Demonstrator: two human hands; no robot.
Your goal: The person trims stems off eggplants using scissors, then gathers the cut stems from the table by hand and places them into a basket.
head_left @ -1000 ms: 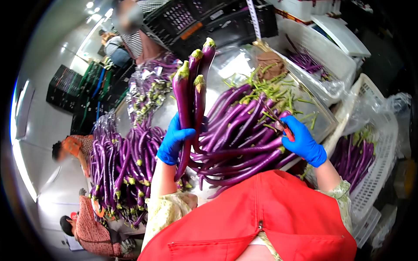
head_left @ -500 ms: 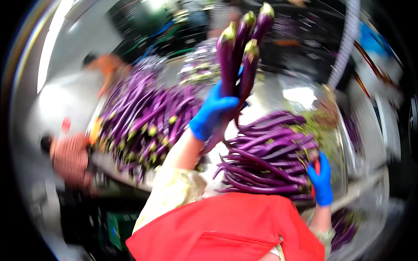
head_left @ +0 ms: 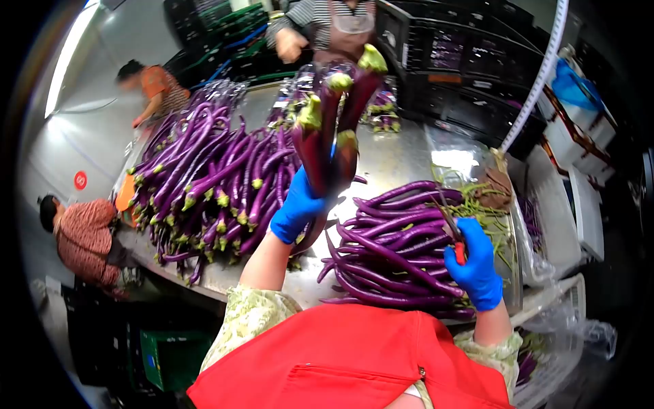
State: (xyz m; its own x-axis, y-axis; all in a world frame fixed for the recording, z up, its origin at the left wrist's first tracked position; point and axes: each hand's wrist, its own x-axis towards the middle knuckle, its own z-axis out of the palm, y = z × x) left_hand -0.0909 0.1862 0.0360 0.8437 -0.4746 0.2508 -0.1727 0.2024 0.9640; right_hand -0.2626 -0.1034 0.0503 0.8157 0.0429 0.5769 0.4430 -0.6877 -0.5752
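My left hand (head_left: 298, 206), in a blue glove, is closed around a bunch of long purple eggplants (head_left: 325, 153), their green caps pointing up and away from me. It is raised over the metal table (head_left: 395, 153), between two piles. On the right, my blue-gloved right hand (head_left: 475, 266) grips red-handled scissors (head_left: 460, 252), the blades slanting up and away. Just left of those scissors lies a pile of loose eggplants (head_left: 395, 252). A larger heap of eggplants (head_left: 218, 177) covers the table's left part, with many caps facing me.
Cut green stems (head_left: 487, 211) and a brown cloth (head_left: 496, 189) lie at the table's right. Wrapped eggplants (head_left: 381, 112) sit at the far side. Black crates (head_left: 463, 61) are stacked behind. One person (head_left: 334, 27) stands opposite; two others (head_left: 160, 92) are at the left.
The held eggplants have come lower and a little left, nearer to me. My right hand has shifted left and slightly up with the scissors, whose blades now show. The whole view has also shifted.
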